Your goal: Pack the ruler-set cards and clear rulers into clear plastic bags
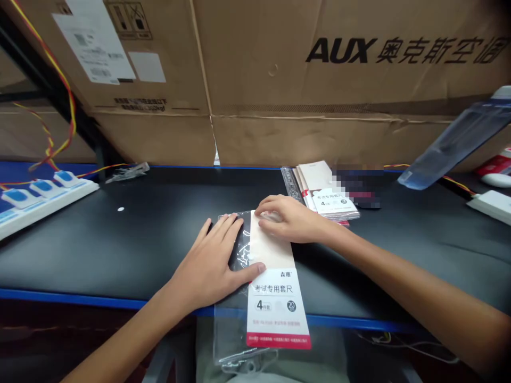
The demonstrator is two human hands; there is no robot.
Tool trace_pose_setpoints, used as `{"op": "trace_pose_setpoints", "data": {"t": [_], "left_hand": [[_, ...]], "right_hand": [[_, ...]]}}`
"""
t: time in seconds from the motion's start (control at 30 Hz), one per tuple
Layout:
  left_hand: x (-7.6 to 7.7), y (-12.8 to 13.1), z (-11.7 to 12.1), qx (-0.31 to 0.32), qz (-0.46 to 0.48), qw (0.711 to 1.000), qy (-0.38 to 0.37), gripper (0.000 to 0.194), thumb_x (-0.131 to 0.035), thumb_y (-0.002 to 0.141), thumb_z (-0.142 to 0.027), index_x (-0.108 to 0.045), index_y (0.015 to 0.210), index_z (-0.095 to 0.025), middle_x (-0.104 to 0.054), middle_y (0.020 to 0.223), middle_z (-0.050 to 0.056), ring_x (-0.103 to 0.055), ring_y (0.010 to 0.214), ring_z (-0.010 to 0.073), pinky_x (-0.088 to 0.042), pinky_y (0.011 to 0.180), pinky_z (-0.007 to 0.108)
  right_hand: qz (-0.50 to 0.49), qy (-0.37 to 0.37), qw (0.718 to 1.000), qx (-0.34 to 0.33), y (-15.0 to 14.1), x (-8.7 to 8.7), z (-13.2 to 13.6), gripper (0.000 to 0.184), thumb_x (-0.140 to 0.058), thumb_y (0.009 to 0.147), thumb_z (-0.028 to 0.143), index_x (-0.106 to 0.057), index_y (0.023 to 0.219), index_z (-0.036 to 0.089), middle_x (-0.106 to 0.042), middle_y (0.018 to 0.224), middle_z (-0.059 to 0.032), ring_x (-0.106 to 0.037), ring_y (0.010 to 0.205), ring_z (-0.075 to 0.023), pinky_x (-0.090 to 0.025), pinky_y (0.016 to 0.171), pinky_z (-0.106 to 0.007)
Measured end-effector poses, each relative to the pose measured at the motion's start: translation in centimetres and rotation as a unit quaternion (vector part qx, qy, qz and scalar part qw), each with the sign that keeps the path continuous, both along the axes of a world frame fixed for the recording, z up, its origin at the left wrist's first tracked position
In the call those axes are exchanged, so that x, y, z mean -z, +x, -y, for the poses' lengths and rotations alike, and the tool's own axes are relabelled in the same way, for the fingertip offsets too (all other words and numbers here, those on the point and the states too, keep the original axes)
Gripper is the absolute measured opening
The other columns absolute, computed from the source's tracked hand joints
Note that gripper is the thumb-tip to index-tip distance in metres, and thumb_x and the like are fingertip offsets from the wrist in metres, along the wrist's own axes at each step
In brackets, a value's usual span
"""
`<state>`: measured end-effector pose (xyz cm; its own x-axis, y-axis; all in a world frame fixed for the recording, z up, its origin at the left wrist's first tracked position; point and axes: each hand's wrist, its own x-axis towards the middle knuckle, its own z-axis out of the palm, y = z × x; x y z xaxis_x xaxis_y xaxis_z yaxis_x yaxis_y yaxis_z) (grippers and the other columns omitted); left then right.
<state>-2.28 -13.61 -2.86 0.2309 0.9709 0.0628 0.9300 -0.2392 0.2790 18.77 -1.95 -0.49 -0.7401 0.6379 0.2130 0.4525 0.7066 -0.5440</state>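
A long clear plastic sleeve with a beige and white printed card lies on the black table, its lower end hanging over the front edge. My left hand lies flat on the sleeve's left side, fingers stretched out, thumb on the card. My right hand presses down on the sleeve's far end with fingers curled over the top edge. Whether anything is pinched under those fingers is hidden.
A stack of similar packaged sets lies behind my right hand. Large cardboard boxes wall off the back. A white power strip sits at far left, a tilted clear bottle and white devices at right.
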Motion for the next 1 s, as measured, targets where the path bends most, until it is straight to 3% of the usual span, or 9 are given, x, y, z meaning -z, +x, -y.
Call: {"op": "trace_pose_setpoints", "data": {"t": [0.17, 0.33, 0.53, 0.63, 0.8, 1.0], "left_hand": [[-0.1, 0.1, 0.1, 0.004, -0.004, 1.0, -0.001, 0.098, -0.046, 0.087, -0.08, -0.03, 0.159, -0.016, -0.031, 0.165, 0.012, -0.025, 0.154, 0.0351, -0.015, 0.127, 0.058], [-0.1, 0.0, 0.3, -0.004, -0.01, 1.0, 0.012, 0.094, -0.043, 0.09, -0.078, -0.028, 0.159, -0.018, -0.028, 0.167, 0.011, -0.024, 0.154, 0.0325, -0.015, 0.127, 0.056], [0.2, -0.1, 0.2, -0.051, -0.001, 0.998, 0.043, 0.106, -0.048, 0.082, -0.084, -0.02, 0.162, -0.021, -0.012, 0.17, 0.011, -0.008, 0.156, 0.0388, -0.014, 0.124, 0.063], [0.2, -0.1, 0.2, -0.044, 0.007, 0.999, 0.013, 0.112, -0.048, 0.08, -0.087, -0.015, 0.163, -0.02, -0.017, 0.17, 0.012, -0.013, 0.156, 0.0391, -0.015, 0.123, 0.063], [0.1, -0.1, 0.2, -0.033, 0.012, 0.999, -0.003, 0.113, -0.046, 0.079, -0.089, -0.02, 0.162, -0.018, -0.027, 0.167, 0.011, -0.019, 0.154, 0.0386, -0.015, 0.124, 0.06], [0.3, -0.2, 0.2, -0.021, 0.016, 1.0, 0.004, 0.111, -0.047, 0.079, -0.089, -0.023, 0.161, -0.017, -0.029, 0.166, 0.013, -0.023, 0.153, 0.0372, -0.015, 0.124, 0.059]], "right_hand": [[-0.114, -0.17, 0.975, 0.079, -0.1, 0.7, -1.1, 0.023, -0.06, 0.08, 0.015, -0.077, 0.094, 0.019, -0.077, 0.103, -0.0056, -0.069, 0.097, -0.0239, -0.052, 0.086, -0.034], [-0.176, -0.236, 0.945, 0.145, -0.4, 1.1, -1.1, 0.028, -0.062, 0.084, 0.031, -0.071, 0.107, 0.019, -0.075, 0.1, -0.0071, -0.069, 0.085, -0.0213, -0.053, 0.067, -0.028], [-0.188, -0.26, 0.933, 0.162, -0.8, 1.1, -0.1, 0.024, -0.06, 0.086, 0.038, -0.072, 0.092, 0.018, -0.072, 0.086, -0.0051, -0.066, 0.076, -0.0188, -0.048, 0.057, -0.024], [-0.17, -0.255, 0.938, 0.164, -0.9, 0.8, 0.3, 0.021, -0.06, 0.087, 0.037, -0.071, 0.09, 0.019, -0.068, 0.08, -0.0031, -0.062, 0.069, -0.0157, -0.044, 0.051, -0.021], [-0.122, -0.265, 0.942, 0.167, -0.6, 0.4, 0.4, 0.023, -0.062, 0.085, 0.039, -0.071, 0.092, 0.019, -0.056, 0.063, 0.0006, -0.049, 0.052, -0.0119, -0.032, 0.036, -0.019], [-0.087, -0.284, 0.941, 0.159, -0.5, 0.2, 0.0, 0.018, -0.063, 0.083, 0.035, -0.069, 0.086, 0.018, -0.049, 0.057, 0.0035, -0.042, 0.045, -0.0087, -0.029, 0.033, -0.018]]}}
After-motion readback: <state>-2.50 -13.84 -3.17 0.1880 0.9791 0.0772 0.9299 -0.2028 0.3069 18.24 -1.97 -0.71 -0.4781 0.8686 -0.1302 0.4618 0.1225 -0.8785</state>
